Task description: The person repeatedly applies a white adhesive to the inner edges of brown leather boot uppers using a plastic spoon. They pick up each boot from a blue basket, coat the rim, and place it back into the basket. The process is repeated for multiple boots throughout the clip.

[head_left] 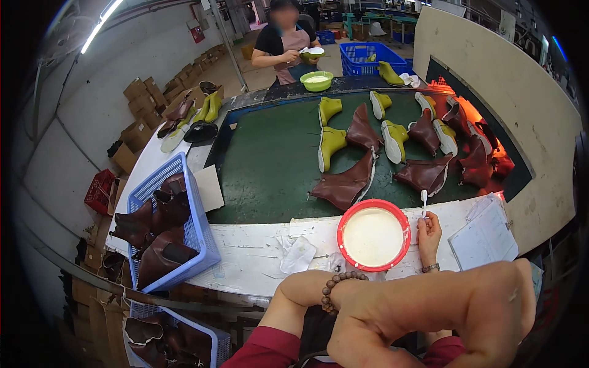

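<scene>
Cardboard boxes [136,135] are piled along the pale wall [67,116], a lit tube light [101,26] above and a red crate [98,191] nearby; papers [485,238] lie at the right of the white tabletop [239,251].

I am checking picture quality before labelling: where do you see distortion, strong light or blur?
In the head view: the cream panel looks curved at the right; the ceiling lamp glares white; an orange-red glow tints the rightmost brown boots; the co-worker's head is blurred; the right hand and red bowl look fairly sharp.
</scene>
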Available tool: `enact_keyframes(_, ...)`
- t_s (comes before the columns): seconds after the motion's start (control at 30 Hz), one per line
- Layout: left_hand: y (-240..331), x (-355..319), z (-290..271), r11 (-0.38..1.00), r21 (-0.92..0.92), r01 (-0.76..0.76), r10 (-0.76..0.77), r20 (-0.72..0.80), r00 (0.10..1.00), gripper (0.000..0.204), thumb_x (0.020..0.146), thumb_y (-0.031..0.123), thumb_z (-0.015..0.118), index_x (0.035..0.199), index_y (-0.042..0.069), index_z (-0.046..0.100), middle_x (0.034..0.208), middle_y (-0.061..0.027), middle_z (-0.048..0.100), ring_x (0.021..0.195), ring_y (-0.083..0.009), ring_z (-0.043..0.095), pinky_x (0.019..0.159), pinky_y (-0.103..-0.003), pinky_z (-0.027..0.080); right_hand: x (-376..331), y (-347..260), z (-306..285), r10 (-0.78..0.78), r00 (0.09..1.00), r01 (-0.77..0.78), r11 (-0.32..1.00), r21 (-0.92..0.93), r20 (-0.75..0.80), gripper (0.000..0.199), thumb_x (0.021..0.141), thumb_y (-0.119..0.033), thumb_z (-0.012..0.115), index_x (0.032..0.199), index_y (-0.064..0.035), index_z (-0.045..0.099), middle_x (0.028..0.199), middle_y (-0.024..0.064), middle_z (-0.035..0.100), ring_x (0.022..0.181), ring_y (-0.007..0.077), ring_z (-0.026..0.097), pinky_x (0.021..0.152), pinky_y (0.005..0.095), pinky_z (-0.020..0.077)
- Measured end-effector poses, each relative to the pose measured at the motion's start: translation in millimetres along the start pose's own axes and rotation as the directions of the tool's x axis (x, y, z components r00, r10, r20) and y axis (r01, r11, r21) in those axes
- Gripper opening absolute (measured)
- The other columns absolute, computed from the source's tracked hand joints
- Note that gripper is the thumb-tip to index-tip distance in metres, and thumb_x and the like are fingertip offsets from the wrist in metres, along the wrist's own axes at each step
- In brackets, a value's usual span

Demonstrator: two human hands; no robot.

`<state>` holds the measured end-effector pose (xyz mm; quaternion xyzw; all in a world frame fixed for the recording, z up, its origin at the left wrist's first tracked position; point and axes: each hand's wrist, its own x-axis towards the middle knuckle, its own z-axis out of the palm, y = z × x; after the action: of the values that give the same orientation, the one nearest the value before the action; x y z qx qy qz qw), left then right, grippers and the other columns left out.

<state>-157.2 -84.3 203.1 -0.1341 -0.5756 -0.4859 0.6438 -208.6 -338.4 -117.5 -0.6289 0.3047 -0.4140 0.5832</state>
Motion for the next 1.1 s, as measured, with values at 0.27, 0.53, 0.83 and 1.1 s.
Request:
enact_keyframes(0.27, -1, -2, -5, 1.0, 0.005, 0.0, 0.0, 0.005, 1.0, 0.051, 0.085, 0.004, 0.076, 0.129, 0.004, 0.05, 0.111, -0.0164, 0.07, 0.101, -0.0268, 0.068, 0.087, -0.038, 0.053, 0, -3, 5, -0.007, 1.0, 0.007, 1.0, 0.012, -0.001, 0.024, 0.101, -0.009, 0.062, 0.123, -0.0006, 0.057, 0.075, -0.0063, 0.05, 0.056, 0.0007, 0.042, 0.047, 0.0189, 0.0313)
enact_keyframes(0.53, 0, 3, -5, 0.998, 0.048, 0.029, -0.03, 0.009, 1.0, 0.053, 0.083, 0.004, 0.079, 0.128, 0.004, 0.05, 0.113, -0.0153, 0.07, 0.102, -0.026, 0.068, 0.086, -0.037, 0.053, 4, 9, -6, -0.009, 0.999, 0.01, 1.0, 0.027, -0.033, 0.024, 0.1, -0.009, 0.062, 0.123, -0.0007, 0.058, 0.075, -0.0064, 0.05, 0.057, 0.0005, 0.042, 0.048, 0.0188, 0.0313)
enact_keyframes(0.83, 23, -26, -2, 0.978, 0.197, -0.066, 0.079, -0.058, 0.995, 0.055, 0.081, 0.005, 0.082, 0.126, 0.004, 0.049, 0.114, -0.0141, 0.069, 0.103, -0.025, 0.069, 0.086, -0.036, 0.053, 11, 23, -5, -0.046, 0.998, 0.045, 0.998, -0.047, -0.035, 0.028, 0.101, -0.011, 0.063, 0.127, -0.0012, 0.058, 0.078, -0.0048, 0.055, 0.059, 0.0004, 0.042, 0.049, 0.019, 0.0311)
enact_keyframes(1.1, 108, -84, 11, 0.544, 0.806, 0.232, 0.248, -0.418, 0.874, 0.057, 0.079, 0.006, 0.084, 0.124, 0.004, 0.049, 0.115, -0.013, 0.069, 0.103, -0.0242, 0.069, 0.085, -0.035, 0.052, 2, 14, -2, -0.058, 0.997, 0.06, 0.998, -0.022, 0.057, 0.024, 0.103, -0.01, 0.06, 0.126, -0.0015, 0.057, 0.076, -0.0066, 0.052, 0.055, -0.0003, 0.04, 0.046, 0.0188, 0.0294)
